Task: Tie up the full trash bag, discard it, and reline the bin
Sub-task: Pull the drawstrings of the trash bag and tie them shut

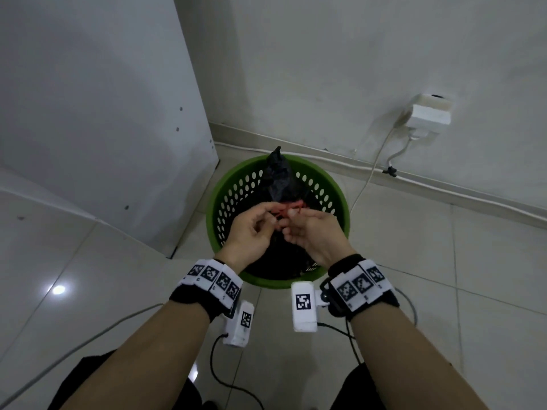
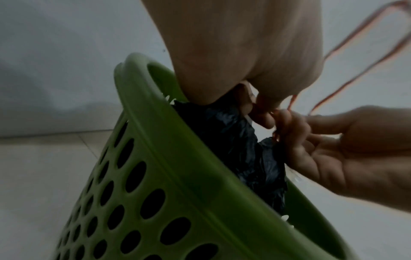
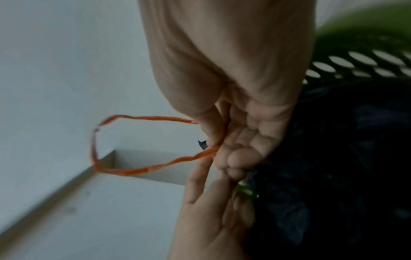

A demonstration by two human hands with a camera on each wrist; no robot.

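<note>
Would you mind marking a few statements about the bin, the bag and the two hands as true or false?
1. The black trash bag sits inside the green bin. True.
2. The bin has solid walls with no openings. False: its walls are perforated with oval holes.
3. Both the left hand and the right hand pinch the orange drawstring. True.
4. The bag has already been lifted out and lies on the floor. False: it is in the bin.
5. The drawstring forms a loose loop beside the right hand. True, in the right wrist view.
6. The bin stands on a table. False: it stands on the tiled floor.
</note>
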